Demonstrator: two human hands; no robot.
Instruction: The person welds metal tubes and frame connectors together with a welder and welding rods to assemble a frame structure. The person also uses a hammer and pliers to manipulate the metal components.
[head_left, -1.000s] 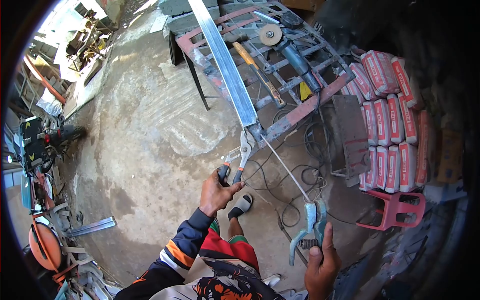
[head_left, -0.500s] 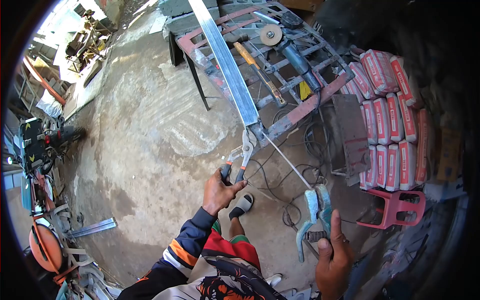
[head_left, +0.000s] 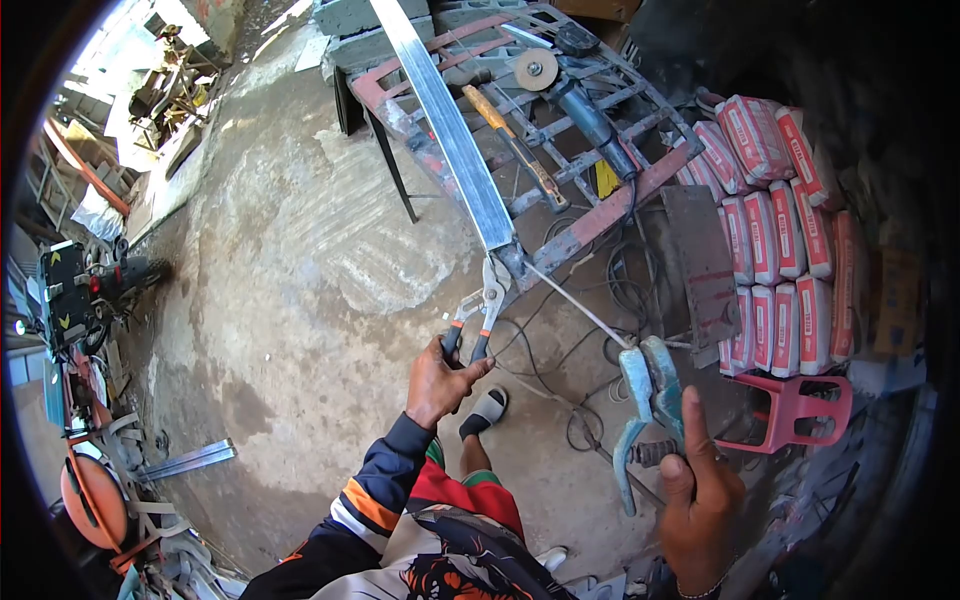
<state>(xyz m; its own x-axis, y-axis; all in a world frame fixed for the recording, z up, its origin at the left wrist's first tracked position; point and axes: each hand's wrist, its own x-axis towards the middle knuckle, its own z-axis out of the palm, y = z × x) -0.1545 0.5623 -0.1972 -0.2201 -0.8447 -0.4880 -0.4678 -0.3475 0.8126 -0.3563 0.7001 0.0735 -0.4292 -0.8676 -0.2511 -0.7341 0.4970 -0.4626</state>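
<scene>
Squeezing locking pliers (head_left: 490,295) shut with the left hand (head_left: 432,385), jaws biting the near end of the steel channel (head_left: 447,120) at 12 o'clock, likely pinning it to the desk (head_left: 585,232). At 4 o'clock, wrapped in the right hand (head_left: 700,500): an electrode holder (head_left: 650,395), rod (head_left: 578,305) slanted to 10 o'clock toward that clamped end.
</scene>
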